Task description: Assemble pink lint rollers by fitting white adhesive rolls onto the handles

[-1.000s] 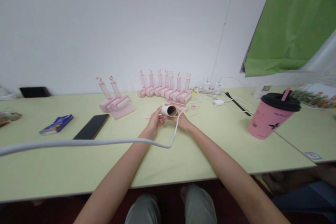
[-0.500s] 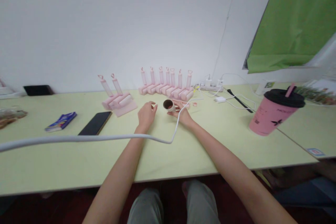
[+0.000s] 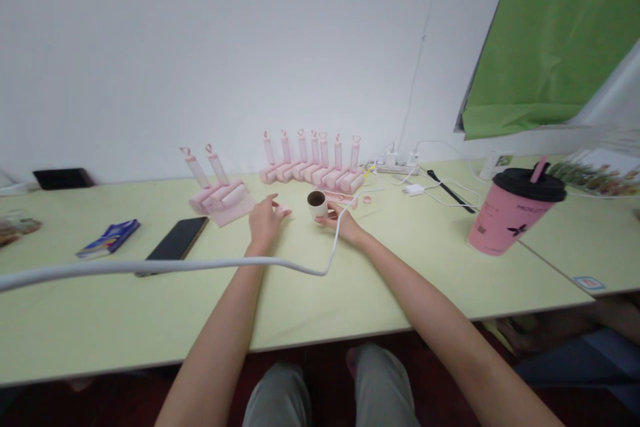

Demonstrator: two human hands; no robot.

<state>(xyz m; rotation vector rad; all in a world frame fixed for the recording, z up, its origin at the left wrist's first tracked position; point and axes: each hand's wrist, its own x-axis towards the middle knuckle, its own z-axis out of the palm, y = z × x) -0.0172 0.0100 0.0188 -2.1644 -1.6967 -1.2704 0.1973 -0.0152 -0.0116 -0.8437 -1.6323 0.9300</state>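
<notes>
My right hand (image 3: 341, 221) is closed round the side of a small pale cup (image 3: 317, 208), whose dark opening faces up. Left of it, my left hand (image 3: 267, 221) rests low over the table (image 3: 320, 307), thumb and forefinger apart; a small pinkish thing shows between them, too blurred to name. Behind the hands stands a row of pink pieces (image 3: 320, 173) with upright clear tubes topped by loops. Two similar pieces (image 3: 220, 195) stand on a pink sheet (image 3: 234, 211) to the left.
A dark phone (image 3: 176, 240) and a blue packet (image 3: 110, 239) lie left. On the right are a pink tumbler (image 3: 515, 213), a black strip (image 3: 450, 191), a white charger (image 3: 413, 190) and a power strip (image 3: 397, 168). A white cord (image 3: 200, 264) crosses the view.
The cup is now more upright in my right hand. My left hand has moved a little left, away from the cup, and its thumb and forefinger show more clearly. The view has shifted slightly.
</notes>
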